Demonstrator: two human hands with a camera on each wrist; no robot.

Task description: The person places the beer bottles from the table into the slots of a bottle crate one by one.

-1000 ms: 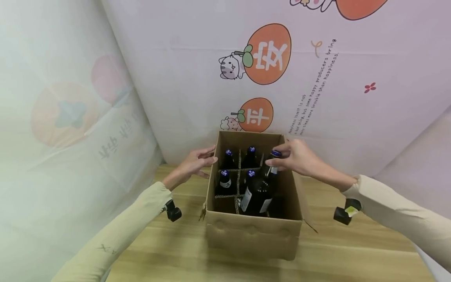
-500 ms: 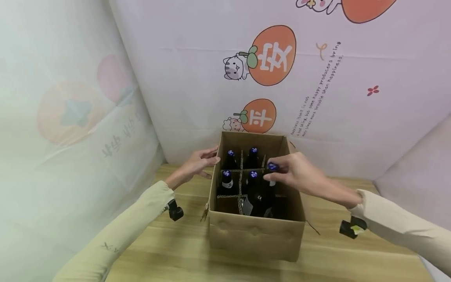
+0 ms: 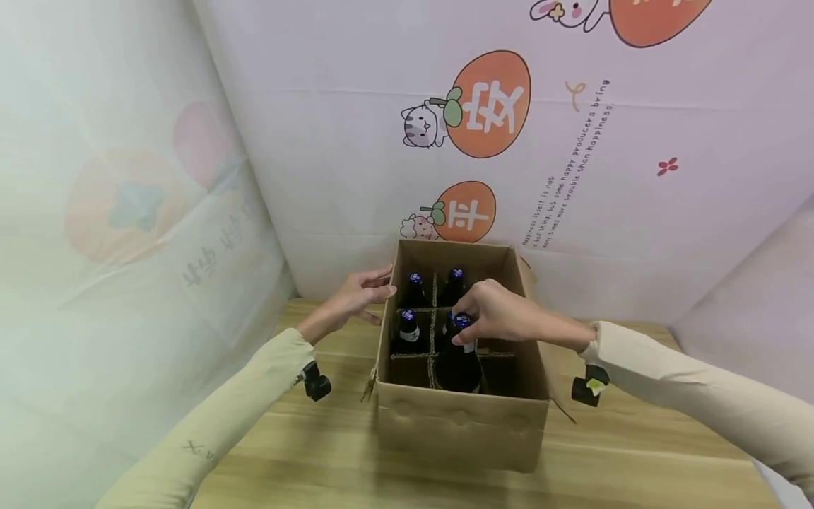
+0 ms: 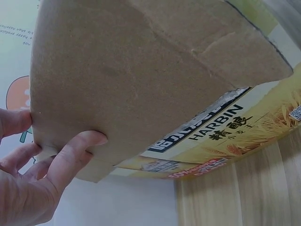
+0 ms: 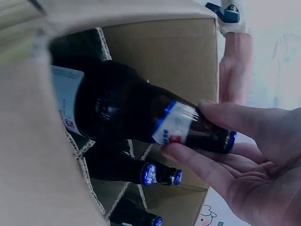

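An open cardboard beer carton (image 3: 459,424) with cardboard dividers stands on the table. My right hand (image 3: 502,311) pinches a dark glass beer bottle (image 3: 459,369) by its neck, just below the blue cap, between thumb and fingers. The bottle's lower body is down among the dividers in the front middle part of the carton. In the right wrist view the bottle's neck label (image 5: 175,123) shows between thumb and fingers. My left hand (image 3: 350,300) rests on the carton's left side. In the left wrist view its fingers (image 4: 77,150) lie against the brown flap (image 4: 141,80).
Several capped bottles stand in other compartments, including a middle-left bottle (image 3: 409,331) and a back-row bottle (image 3: 454,286). A torn flap juts from the carton's left side. The wooden table (image 3: 636,424) extends around it. A printed cloth (image 3: 356,155) hangs close behind.
My right hand has brought the bottle from the carton's right side leftward to the front middle, and the bottle stands more upright. My left hand stays at the carton's left side.
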